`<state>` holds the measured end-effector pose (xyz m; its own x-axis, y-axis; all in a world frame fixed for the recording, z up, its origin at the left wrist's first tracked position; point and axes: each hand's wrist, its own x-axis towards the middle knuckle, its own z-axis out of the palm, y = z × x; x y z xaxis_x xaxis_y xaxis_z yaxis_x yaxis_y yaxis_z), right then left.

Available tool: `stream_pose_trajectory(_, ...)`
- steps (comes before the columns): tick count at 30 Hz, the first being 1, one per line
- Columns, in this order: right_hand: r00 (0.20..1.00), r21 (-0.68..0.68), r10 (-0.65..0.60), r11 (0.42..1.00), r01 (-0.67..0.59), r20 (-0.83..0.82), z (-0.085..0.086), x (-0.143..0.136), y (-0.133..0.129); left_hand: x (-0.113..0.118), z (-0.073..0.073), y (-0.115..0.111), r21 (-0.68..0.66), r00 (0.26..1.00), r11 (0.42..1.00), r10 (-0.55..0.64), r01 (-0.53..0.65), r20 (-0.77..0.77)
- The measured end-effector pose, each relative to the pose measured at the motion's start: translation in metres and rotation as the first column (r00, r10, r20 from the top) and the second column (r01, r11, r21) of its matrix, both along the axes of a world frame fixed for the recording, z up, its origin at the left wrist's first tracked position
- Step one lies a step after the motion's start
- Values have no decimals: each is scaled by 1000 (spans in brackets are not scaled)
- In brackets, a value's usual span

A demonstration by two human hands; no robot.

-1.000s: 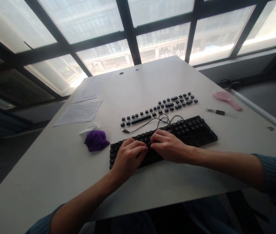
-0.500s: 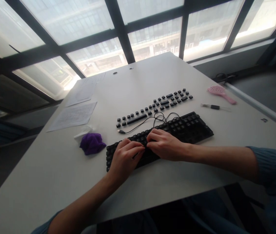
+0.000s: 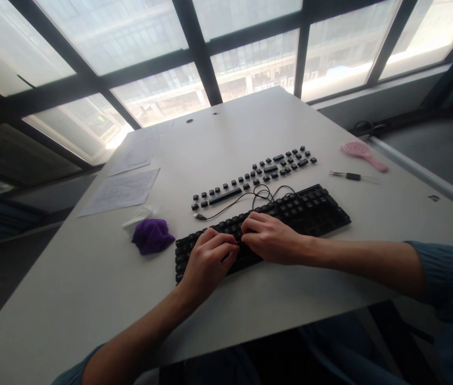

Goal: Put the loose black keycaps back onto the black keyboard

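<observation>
A black keyboard [image 3: 322, 214] lies on the white table, with several key places bare toward its right end and front. Over its middle, my left hand [image 3: 210, 256] is closed, fingertips pinched together at the keys. Close beside it, my right hand [image 3: 270, 238] is also closed, its bent fingers meeting the left fingertips at the same spot. Whatever sits between the fingers is too small and hidden to name. Loose black keycaps [image 3: 270, 169] stand in rows behind the keyboard, with a long spacebar [image 3: 225, 196] among them. The keyboard's USB cable [image 3: 226, 206] curls between.
A purple cloth [image 3: 152, 236] and a crumpled clear wrapper [image 3: 132, 220] lie to the left, near paper sheets [image 3: 120, 191]. At the right are a wire keycap puller [image 3: 353, 176] and a pink hairbrush [image 3: 360, 151]. Windows stand behind the table [image 3: 90, 299].
My left fingers have shifted very slightly at the keys. My right hand stays in place, and the keycaps and keyboard look the same.
</observation>
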<state>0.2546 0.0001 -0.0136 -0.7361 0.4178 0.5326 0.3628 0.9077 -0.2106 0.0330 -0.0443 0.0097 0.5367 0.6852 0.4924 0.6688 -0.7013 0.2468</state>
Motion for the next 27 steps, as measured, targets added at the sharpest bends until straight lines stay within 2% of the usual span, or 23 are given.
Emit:
stream_pose_trajectory(9,1000,-4,5,1000,-5,3,-2,0,0,-6,-8,5,-92,996,996,11,-3,91)
stream_pose_trajectory(17,1000,3,-2,1000,2,5,-3,0,1,-6,-3,2,3,997,1000,31,-31,-66)
stream_pose_trajectory(27,1000,38,3,999,-2,-18,0,0,0,-2,-5,3,-9,1000,1000,-6,6,-6)
